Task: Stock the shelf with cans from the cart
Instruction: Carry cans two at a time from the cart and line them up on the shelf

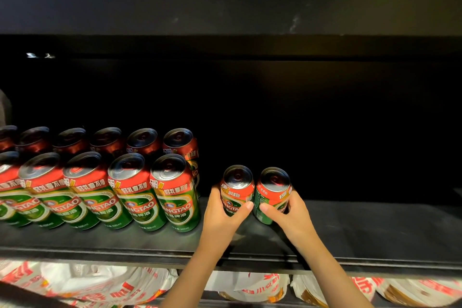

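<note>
Each hand, left hand [220, 212] and right hand [292, 212], has fingers wrapped round a can [237, 189] mid-shelf [375, 227] beside the rows [100, 195], and bumping those could topple some.

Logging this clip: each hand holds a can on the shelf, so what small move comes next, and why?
Probably slide both cans left and back. The left hand grips one Tsingtao can and the right hand another; both sit apart from the front row's last can, leaving a gap on the black shelf.
</note>
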Demonstrator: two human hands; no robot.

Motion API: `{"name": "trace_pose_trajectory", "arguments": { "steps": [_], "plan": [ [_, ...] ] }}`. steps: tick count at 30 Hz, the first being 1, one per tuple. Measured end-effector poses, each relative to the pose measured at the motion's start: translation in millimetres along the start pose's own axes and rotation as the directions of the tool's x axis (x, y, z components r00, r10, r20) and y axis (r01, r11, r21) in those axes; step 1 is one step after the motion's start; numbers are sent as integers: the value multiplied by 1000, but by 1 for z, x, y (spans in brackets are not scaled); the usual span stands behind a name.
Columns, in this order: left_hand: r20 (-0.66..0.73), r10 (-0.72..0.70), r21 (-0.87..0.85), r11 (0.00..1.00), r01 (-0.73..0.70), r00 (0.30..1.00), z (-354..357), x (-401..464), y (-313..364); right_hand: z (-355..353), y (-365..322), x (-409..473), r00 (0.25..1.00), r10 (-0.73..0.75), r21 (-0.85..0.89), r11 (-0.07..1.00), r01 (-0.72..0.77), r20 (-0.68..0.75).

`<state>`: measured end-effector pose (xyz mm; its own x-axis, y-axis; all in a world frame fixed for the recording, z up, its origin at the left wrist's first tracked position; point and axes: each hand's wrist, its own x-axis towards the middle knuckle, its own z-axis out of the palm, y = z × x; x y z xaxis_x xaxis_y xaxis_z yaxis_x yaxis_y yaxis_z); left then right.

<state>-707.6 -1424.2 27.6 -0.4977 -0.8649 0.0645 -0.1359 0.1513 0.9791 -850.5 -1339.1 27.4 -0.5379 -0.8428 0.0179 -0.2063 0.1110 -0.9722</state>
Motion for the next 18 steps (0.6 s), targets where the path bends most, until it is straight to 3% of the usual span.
{"name": "trace_pose_trajectory", "arguments": {
  "steps": [9,18],
  "plan": [
    [-30,3,130,992,1,1000,2,1,-11,-1,-6,-7,998,-12,69,998,8,61],
    [-50,34,182,983,-25,998,4,-3,-8,1,-4,1,999,30,35,999,-28,-37]
  ]
}}
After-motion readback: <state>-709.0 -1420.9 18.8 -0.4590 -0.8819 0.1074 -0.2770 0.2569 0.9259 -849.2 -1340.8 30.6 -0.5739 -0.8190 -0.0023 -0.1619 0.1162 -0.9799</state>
